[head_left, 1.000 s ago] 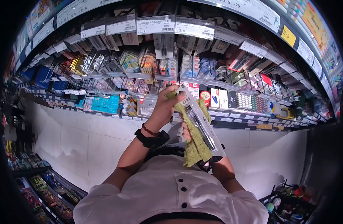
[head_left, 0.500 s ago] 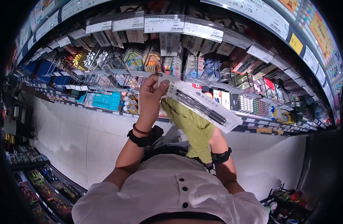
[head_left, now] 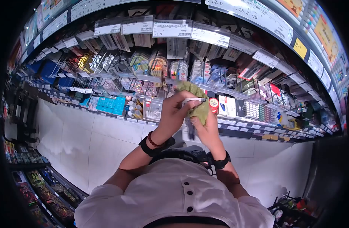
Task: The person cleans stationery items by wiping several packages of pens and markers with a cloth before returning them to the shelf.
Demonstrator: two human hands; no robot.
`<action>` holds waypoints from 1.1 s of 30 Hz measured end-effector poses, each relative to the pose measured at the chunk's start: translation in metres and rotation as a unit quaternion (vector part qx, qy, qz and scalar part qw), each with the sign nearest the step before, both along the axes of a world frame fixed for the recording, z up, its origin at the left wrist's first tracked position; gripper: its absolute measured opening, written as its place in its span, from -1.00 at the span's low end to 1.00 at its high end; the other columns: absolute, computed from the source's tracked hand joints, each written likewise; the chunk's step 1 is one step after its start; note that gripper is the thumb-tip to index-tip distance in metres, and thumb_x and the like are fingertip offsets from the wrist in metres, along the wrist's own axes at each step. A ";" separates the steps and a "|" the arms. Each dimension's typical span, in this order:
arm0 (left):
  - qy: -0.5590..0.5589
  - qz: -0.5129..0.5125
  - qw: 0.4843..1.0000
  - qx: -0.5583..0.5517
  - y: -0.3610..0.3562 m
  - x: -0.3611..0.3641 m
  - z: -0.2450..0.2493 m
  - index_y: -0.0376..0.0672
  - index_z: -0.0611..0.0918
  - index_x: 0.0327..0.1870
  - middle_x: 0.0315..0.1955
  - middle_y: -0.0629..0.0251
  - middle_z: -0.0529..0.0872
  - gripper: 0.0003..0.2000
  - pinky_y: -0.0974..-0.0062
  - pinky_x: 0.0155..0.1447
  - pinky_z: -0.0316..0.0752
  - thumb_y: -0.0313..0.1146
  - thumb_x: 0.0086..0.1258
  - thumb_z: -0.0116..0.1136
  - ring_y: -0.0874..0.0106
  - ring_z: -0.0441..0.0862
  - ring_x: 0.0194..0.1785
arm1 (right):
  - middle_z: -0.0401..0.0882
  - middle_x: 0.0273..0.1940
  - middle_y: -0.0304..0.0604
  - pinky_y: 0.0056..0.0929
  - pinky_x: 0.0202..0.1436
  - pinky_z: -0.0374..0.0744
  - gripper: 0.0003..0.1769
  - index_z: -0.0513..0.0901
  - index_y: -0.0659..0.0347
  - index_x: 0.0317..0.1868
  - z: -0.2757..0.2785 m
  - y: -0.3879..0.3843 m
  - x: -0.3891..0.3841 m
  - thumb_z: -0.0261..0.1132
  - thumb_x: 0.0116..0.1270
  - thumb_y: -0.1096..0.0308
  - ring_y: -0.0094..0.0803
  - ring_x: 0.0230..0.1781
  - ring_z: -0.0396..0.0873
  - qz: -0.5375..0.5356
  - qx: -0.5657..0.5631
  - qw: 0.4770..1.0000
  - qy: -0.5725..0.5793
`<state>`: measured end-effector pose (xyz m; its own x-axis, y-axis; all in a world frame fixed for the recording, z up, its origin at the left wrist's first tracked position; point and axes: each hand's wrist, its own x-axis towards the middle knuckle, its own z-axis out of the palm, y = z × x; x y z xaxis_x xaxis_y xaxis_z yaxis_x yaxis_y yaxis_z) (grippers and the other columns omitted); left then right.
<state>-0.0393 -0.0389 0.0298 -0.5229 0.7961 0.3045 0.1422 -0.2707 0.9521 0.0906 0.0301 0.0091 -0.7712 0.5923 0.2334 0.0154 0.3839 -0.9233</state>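
My left hand pinches the top of a clear-and-white pack of pens, which is tipped so that only its edge and a blurred lower part show. Bunched around the pack is a crumpled green cloth. My right hand grips the cloth with the thumb on top; its other fingers are hidden behind it. Both hands are close together in front of the lower shelf.
Ahead runs a curved shelf rack with price labels, hanging pen packs and trays of stationery. Teal boxes and a round red-and-white item lie on the lower tier. Pale tiled floor shows below, with more racks at the left.
The pack has turned from lying flat and facing up to edge-on, pointing down. My right hand has come up with the cloth from beneath it, and my left hand has moved right and down.
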 end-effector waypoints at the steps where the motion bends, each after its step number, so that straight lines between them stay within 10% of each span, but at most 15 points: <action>1: -0.004 0.021 0.999 0.036 0.002 0.003 0.002 -0.31 0.56 -0.32 -0.50 0.41 0.57 -0.92 0.75 -0.33 0.29 -0.53 0.18 0.15 0.71 0.43 -0.43 | 0.56 -0.32 0.03 -0.36 -0.20 0.48 -0.56 0.34 0.32 0.08 -0.012 -0.008 -0.013 0.13 0.24 0.30 -0.11 -0.31 0.59 -0.055 0.029 0.994 0.093; 13: -0.318 0.025 0.940 0.125 0.037 -0.032 0.000 -0.28 0.49 -0.21 -0.42 0.37 0.60 -0.87 0.73 -0.33 0.37 -0.51 0.24 0.09 0.69 0.49 -0.38 | 0.49 -0.58 0.00 -0.19 -0.45 0.39 -0.79 0.53 0.25 -0.25 -0.041 0.001 0.012 0.08 0.27 0.28 -0.01 -0.62 0.45 -0.075 0.143 0.985 -0.062; 18: -0.308 0.031 0.938 0.154 0.063 -0.061 0.003 -0.29 0.52 -0.27 -0.41 0.38 0.60 -0.92 0.69 -0.23 0.39 -0.51 0.27 0.04 0.64 0.50 -0.38 | 0.50 -0.63 -0.06 -0.41 -0.54 0.39 -0.80 0.56 0.31 -0.30 -0.033 0.020 0.031 0.12 0.25 0.33 -0.26 -0.66 0.49 -0.231 0.093 0.968 -0.026; 21: -0.082 0.085 0.970 0.212 0.092 -0.106 0.020 -0.30 0.50 -0.23 -0.34 0.34 0.59 -0.86 0.60 -0.17 0.39 -0.46 0.24 0.02 0.56 0.50 -0.30 | 0.45 -0.67 -0.16 -0.48 -0.54 0.36 -0.77 0.55 0.36 -0.34 -0.048 0.033 0.064 0.11 0.27 0.32 -0.58 -0.67 0.37 -0.328 0.036 0.943 -0.042; 28: -0.052 0.123 0.988 0.076 0.129 -0.153 -0.017 -0.20 0.43 -0.06 -0.10 0.33 0.49 -0.81 0.49 0.06 0.35 -0.41 0.37 -0.11 0.45 0.43 -0.03 | 0.47 -0.61 -0.18 -0.49 -0.49 0.38 -0.70 0.51 0.44 -0.34 -0.073 0.026 0.114 0.07 0.31 0.30 -0.61 -0.56 0.33 -0.431 0.002 0.902 -0.032; 33: 0.009 0.076 0.973 0.217 0.160 -0.192 -0.070 -0.28 0.42 -0.02 -0.08 0.26 0.49 -0.75 0.47 0.08 0.33 -0.36 0.38 -0.15 0.40 0.42 -0.02 | 0.45 -0.60 -0.24 -0.52 -0.49 0.36 -0.67 0.51 0.44 -0.33 -0.075 0.028 0.128 0.06 0.32 0.25 -0.63 -0.54 0.30 -0.468 0.010 0.883 -0.034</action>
<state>-0.2318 0.1206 -0.0402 -0.6159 0.5042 0.6054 0.2271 -0.6222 0.7492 0.2188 0.0584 -0.0663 0.0407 0.9740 0.2230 0.3894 0.1901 -0.9012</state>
